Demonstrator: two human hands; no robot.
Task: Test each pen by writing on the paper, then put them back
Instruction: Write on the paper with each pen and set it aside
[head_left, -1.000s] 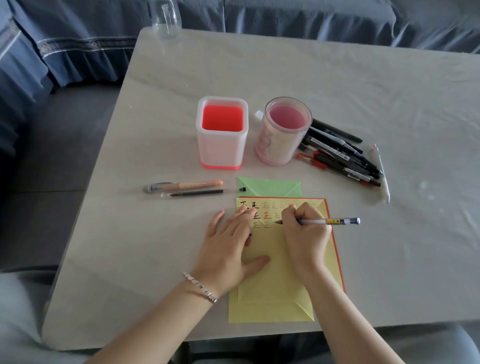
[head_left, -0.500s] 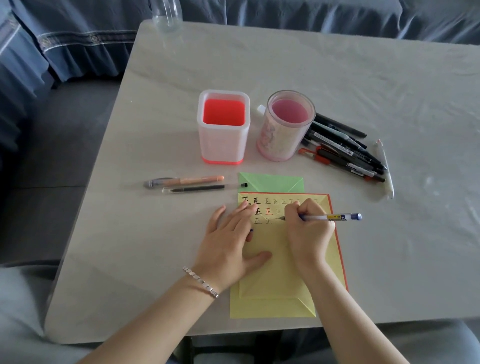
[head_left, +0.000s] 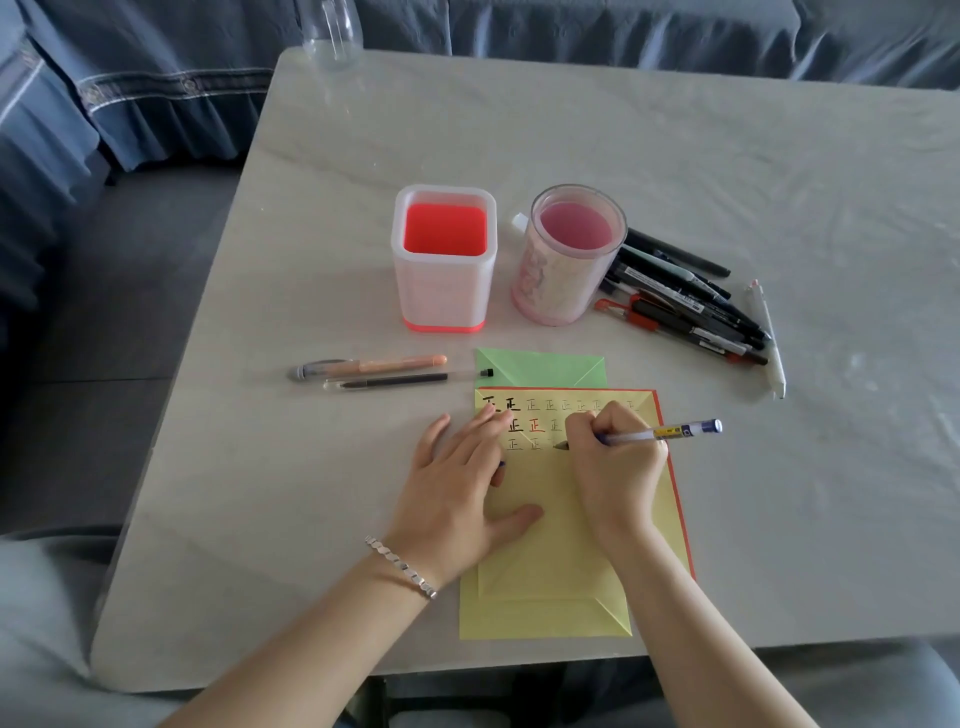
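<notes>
Head view, right hand (head_left: 613, 467) pinching blue-capped pen (head_left: 660, 432), tip on yellow paper (head_left: 545, 571), left hand (head_left: 457, 488) flat with fingers straight pressing paper's left edge

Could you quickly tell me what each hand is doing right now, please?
Left hand: open, pressing flat on the yellow paper.
Right hand: holding the blue-ended pen, tip at the paper.

Paper (head_left: 550, 571) lies near-centre on table (head_left: 727, 156), w/ a smaller folded sheet (head_left: 540, 366) at its far edge. Left hand (head_left: 457, 493) rests on the paper's left part, right hand (head_left: 613, 467) on its right w/ a pen (head_left: 665, 432). Far of the sheets: square holder (head_left: 444, 291) left, round holder (head_left: 558, 291) just right of it, pen pile (head_left: 685, 312) right again; two loose pens (head_left: 374, 371) left of folded sheet, bottle (head_left: 335, 36) at far edge.
</notes>
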